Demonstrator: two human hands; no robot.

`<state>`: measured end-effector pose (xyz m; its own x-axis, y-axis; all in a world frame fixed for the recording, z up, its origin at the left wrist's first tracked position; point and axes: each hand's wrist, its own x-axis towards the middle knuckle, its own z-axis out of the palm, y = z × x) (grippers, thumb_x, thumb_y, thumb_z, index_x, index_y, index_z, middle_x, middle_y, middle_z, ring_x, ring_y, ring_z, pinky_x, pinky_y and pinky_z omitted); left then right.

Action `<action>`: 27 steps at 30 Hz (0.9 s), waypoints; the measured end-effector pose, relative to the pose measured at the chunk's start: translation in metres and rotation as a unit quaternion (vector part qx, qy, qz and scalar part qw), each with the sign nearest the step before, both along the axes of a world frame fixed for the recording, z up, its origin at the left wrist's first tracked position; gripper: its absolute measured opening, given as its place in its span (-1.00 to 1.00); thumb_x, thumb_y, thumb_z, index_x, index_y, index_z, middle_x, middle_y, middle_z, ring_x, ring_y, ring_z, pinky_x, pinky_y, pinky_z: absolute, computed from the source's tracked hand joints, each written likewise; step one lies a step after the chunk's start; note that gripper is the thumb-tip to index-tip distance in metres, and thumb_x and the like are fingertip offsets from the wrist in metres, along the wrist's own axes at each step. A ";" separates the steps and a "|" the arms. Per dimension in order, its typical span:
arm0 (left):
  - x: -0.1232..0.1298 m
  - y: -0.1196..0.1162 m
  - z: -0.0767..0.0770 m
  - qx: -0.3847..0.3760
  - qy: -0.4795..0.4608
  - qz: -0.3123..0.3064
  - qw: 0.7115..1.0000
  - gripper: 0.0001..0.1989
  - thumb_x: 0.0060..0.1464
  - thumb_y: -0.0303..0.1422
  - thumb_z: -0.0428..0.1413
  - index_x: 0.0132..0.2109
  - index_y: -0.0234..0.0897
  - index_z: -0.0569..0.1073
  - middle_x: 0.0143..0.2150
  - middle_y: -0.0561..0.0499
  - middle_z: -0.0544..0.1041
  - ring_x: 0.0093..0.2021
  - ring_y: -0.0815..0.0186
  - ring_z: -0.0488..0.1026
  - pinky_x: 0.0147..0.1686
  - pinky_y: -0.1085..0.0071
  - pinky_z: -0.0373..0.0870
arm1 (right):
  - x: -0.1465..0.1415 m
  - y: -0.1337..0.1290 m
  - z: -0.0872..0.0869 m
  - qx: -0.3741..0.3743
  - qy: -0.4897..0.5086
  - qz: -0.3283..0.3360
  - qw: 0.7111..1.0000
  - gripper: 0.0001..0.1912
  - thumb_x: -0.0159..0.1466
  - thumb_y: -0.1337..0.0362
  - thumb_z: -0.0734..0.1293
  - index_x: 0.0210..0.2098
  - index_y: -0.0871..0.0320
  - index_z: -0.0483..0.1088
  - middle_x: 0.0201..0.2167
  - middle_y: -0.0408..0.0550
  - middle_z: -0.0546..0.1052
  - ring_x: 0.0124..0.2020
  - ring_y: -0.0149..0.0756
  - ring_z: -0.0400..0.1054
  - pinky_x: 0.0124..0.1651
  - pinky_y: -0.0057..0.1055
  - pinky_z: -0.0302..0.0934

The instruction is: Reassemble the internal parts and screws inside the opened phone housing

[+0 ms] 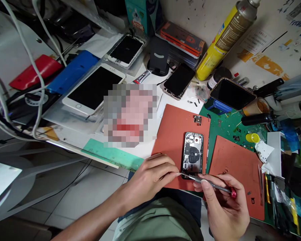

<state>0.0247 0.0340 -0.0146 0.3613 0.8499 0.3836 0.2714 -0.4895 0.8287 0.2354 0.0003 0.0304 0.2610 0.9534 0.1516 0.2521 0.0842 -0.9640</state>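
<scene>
An opened phone housing [193, 142], its inner parts and a round black coil area exposed, lies on a reddish-brown mat [174, 130]. My right hand [227, 204] grips a slim grey screwdriver [212, 184] with a red end cap, held nearly level across the housing's near end. Its tip points left, to the housing's near left corner. At that corner my left hand [157, 172] has thumb and fingertips pressed together right by the tip. Whatever sits between those fingertips is too small to tell. A small metal part [197, 119] lies beyond the housing.
A second reddish-brown mat [234, 170] holds tweezers [260, 184] and tiny parts. A white tablet [94, 87], a dark-screened phone [179, 81] and a propped phone [232, 93] lie farther back. A yellow spray can [218, 43] leans behind. Cables [25, 47] hang at left.
</scene>
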 end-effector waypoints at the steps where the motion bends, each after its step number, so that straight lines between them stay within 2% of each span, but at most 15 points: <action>1: 0.000 0.000 0.000 -0.001 0.001 -0.001 1.000 -0.86 0.39 -0.60 0.12 -0.06 -0.31 0.53 -0.15 0.01 0.61 -0.16 0.36 0.50 -0.16 0.44 0.45 | 0.000 0.000 0.000 0.002 -0.004 0.000 1.000 -0.67 0.29 0.45 0.53 -0.03 0.10 0.43 -0.26 -0.07 0.75 -0.37 -0.26 0.69 -0.25 -0.47 0.65; 7: -0.001 0.000 -0.001 0.001 0.008 -0.003 1.000 -0.86 0.39 -0.59 0.13 -0.05 -0.31 0.55 -0.13 0.00 0.60 -0.16 0.36 0.50 -0.14 0.43 0.46 | 0.005 0.000 0.000 0.013 -0.028 0.029 0.999 -0.64 0.29 0.47 0.51 0.02 0.12 0.43 -0.23 -0.01 0.75 -0.25 -0.20 0.71 -0.17 -0.42 0.65; 15: 0.000 0.000 0.002 -0.019 -0.005 0.004 1.000 -0.87 0.41 -0.53 0.14 -0.07 -0.27 0.57 -0.16 0.04 0.59 -0.20 0.37 0.49 -0.13 0.39 0.46 | 0.011 0.003 0.002 0.021 -0.056 0.073 0.996 -0.59 0.30 0.50 0.50 0.08 0.11 0.41 -0.21 -0.05 0.75 -0.25 -0.23 0.71 -0.15 -0.47 0.64; 18: 0.001 -0.002 0.004 -0.031 0.008 0.019 0.999 -0.95 0.39 -0.44 0.20 -0.07 -0.27 0.58 -0.18 0.05 0.59 -0.20 0.36 0.50 -0.16 0.39 0.47 | 0.012 0.002 0.003 0.014 -0.056 0.077 0.995 -0.59 0.31 0.49 0.49 0.08 0.11 0.41 -0.21 -0.06 0.74 -0.28 -0.23 0.71 -0.18 -0.46 0.64; 20: 0.001 -0.003 0.005 -0.032 0.023 0.031 0.999 -0.87 0.37 -0.32 0.24 -0.03 -0.28 0.58 -0.17 0.03 0.60 -0.20 0.34 0.52 -0.18 0.38 0.49 | 0.015 0.002 0.004 0.023 -0.072 0.065 0.995 -0.59 0.31 0.50 0.50 0.09 0.12 0.41 -0.21 -0.06 0.74 -0.27 -0.23 0.71 -0.18 -0.45 0.64; 23: 0.002 -0.004 0.003 0.041 0.054 0.043 0.997 -0.77 0.36 -0.26 0.25 0.04 -0.31 0.56 -0.13 -0.02 0.63 -0.20 0.30 0.54 -0.18 0.32 0.50 | 0.021 0.004 0.007 0.088 -0.150 0.046 0.984 -0.50 0.25 0.52 0.54 0.14 0.18 0.43 -0.20 -0.04 0.74 -0.28 -0.22 0.71 -0.16 -0.46 0.63; 27: 0.003 -0.005 -0.002 0.170 0.143 0.002 0.975 -0.79 0.38 -0.38 0.24 0.10 -0.34 0.56 0.07 -0.05 0.69 -0.13 0.24 0.54 -0.16 0.25 0.45 | 0.029 0.014 0.010 0.177 -0.299 0.071 0.935 -0.36 0.18 0.59 0.58 0.20 0.23 0.43 -0.18 -0.02 0.74 -0.33 -0.28 0.70 -0.15 -0.49 0.61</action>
<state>0.0274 0.0290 -0.0164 0.4924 0.6922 0.5276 0.4698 -0.7217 0.5084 0.2641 0.0139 0.0406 -0.0957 0.8341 0.5433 0.6987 0.4450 -0.5601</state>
